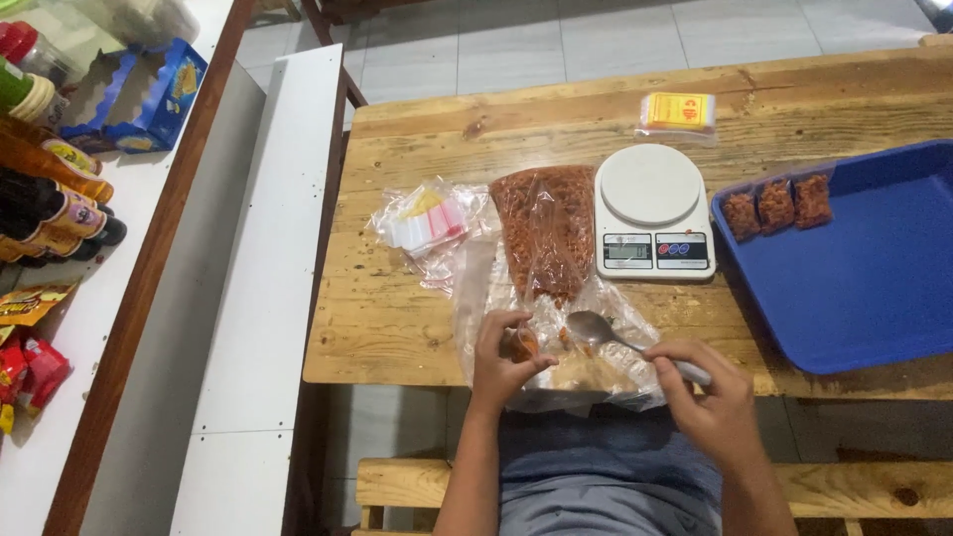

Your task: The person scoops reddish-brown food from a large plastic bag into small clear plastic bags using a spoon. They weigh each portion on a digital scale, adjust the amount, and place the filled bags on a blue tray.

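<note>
My left hand (501,359) pinches a small clear pouch (525,343) with a little reddish-brown snack in it, over the near edge of the wooden table (397,318). My right hand (705,397) grips the handle of a metal spoon (596,328), whose empty bowl sits just right of the pouch. Both hands hover over the open mouth of a large clear plastic bag (544,233) full of the same reddish-brown snack, lying flat toward the table's middle.
A white digital kitchen scale (652,210) stands right of the bag. A blue tray (874,288) at the right holds three filled pouches (776,205). A pack of empty small bags (429,222) lies left. A yellow packet (678,112) sits behind the scale. Bottles (50,199) line a left shelf.
</note>
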